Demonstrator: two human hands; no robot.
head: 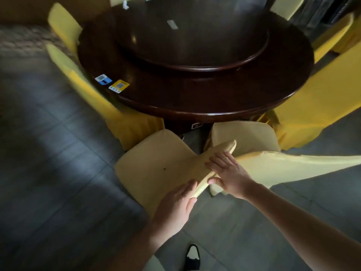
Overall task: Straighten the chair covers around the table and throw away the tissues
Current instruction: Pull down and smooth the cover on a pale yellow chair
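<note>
A chair in a pale yellow cover point(156, 163) stands in front of me, its backrest top edge running toward the table. My left hand point(175, 204) lies flat against the left side of that backrest, fingers straight. My right hand point(228, 173) presses on the right side, fingers spread over the top edge and thumb underneath. A second covered chair point(246, 135) stands just behind it. White crumpled tissues point(125, 4) lie at the far edge of the dark round table point(195, 98), with another white scrap point(172, 24) on the turntable point(199, 36).
More yellow-covered chairs ring the table at the left point(93, 94), far left point(64, 26) and right point(316, 106). Two code stickers point(112, 84) sit on the table's near left. Grey tiled floor lies to the left, and my shoe point(192, 257) shows below.
</note>
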